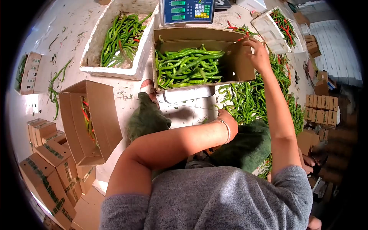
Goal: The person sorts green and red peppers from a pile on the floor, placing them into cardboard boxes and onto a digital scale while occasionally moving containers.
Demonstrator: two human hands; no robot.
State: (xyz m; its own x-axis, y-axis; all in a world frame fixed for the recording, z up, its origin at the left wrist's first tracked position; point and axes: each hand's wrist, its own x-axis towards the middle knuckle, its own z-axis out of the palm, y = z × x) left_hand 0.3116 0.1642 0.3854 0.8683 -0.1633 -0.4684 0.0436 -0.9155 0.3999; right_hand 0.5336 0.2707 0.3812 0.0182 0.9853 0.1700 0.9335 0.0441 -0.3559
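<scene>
My right hand (257,55) is at the upper right corner of an open cardboard box (203,35), its fingers pinched on a red chili pepper (242,38). Long green peppers (189,67) fill the left and middle of that box. The box's right end shows bare cardboard. My left hand (227,119), with a bracelet at the wrist, is low at the edge of a big heap of green peppers (247,101) on the floor. Its back faces me and its fingers are mostly hidden, so I cannot tell what they grip.
Behind the box stands a digital scale display (186,11). A white foam crate (86,57) of green peppers is at the upper left, another foam crate (264,28) at the upper right. An open carton (103,119) with red and green peppers sits left, above stacked cartons (46,184).
</scene>
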